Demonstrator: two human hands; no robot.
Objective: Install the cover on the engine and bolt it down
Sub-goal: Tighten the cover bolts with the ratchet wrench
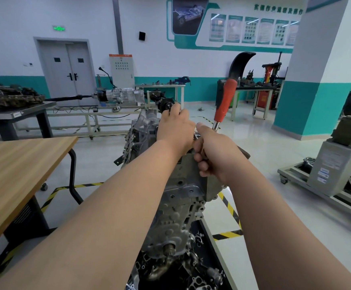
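A grey metal engine (176, 208) stands on a stand in front of me, its timing end towards me. A flat grey cover (190, 166) lies on its top, mostly hidden under my hands. My left hand (175, 126) lies palm down on the far part of the cover, fingers curled over its edge. My right hand (214, 151) is closed around the head end of a ratchet wrench (225, 99), whose red handle sticks up and away from me. The socket and any bolt are hidden by my fingers.
A wooden table (17, 164) stands close on the left. A black tray (208, 266) with several loose metal parts sits below the engine. A grey stand with another unit (335, 164) is on the right, beside a white and teal pillar (317, 80). Workbenches line the back wall.
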